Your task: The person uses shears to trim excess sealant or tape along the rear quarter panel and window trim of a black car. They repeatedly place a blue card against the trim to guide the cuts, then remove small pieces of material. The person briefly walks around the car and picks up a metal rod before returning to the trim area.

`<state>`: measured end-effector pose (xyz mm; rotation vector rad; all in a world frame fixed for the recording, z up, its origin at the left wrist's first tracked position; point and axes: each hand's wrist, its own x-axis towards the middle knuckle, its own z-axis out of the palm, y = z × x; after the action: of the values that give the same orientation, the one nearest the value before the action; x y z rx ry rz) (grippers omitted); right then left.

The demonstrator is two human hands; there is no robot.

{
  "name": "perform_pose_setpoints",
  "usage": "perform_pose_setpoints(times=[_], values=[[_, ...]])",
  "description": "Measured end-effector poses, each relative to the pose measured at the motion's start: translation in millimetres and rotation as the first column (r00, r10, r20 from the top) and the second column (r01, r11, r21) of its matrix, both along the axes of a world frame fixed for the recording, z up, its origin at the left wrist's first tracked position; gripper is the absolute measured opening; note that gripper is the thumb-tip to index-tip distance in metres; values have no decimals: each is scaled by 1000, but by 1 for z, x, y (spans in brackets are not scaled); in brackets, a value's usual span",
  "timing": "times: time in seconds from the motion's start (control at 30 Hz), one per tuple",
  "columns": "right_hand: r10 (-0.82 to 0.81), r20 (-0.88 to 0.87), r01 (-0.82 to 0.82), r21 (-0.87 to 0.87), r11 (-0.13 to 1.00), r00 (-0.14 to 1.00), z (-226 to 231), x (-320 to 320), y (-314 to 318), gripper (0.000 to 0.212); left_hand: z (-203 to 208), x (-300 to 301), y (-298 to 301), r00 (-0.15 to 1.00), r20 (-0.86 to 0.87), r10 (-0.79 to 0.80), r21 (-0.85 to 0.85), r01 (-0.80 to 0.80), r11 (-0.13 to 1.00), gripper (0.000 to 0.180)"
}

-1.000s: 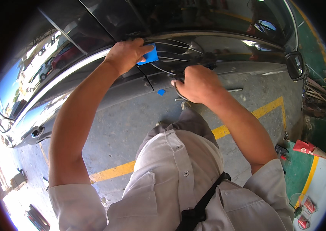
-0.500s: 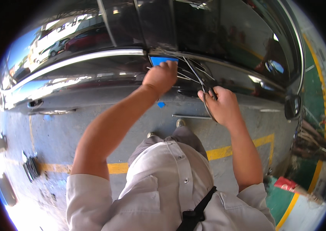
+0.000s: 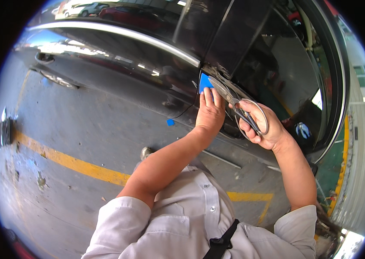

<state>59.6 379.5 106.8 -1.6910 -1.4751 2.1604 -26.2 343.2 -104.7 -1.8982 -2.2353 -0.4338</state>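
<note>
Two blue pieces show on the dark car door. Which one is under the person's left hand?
The larger blue piece at the window edge: the left hand presses on it, fingers covering its lower part. The small blue scrap sits lower on the door panel, untouched.

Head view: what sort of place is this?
Probably a car workshop or service bay: a glossy black car door, a grey concrete floor with yellow painted lines, and large metal shears in the right hand.

A grey concrete floor [image 3: 83,129] bears yellow painted lines [image 3: 74,164] and a blue scrap [image 3: 170,122]
</note>
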Motion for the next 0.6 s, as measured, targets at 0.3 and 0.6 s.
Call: perform_pose_setpoints(times=[0.3,0.6], values=[[53,112,-37,-148,988,992,-27,-30,9,35,3,13,0,979,199,34,-88,-16,996,72],[-119,-109,113,-59,992,987,-63,-47,-27,37,0,14,-2,820,-569,-64,-315,-145,938,62]])
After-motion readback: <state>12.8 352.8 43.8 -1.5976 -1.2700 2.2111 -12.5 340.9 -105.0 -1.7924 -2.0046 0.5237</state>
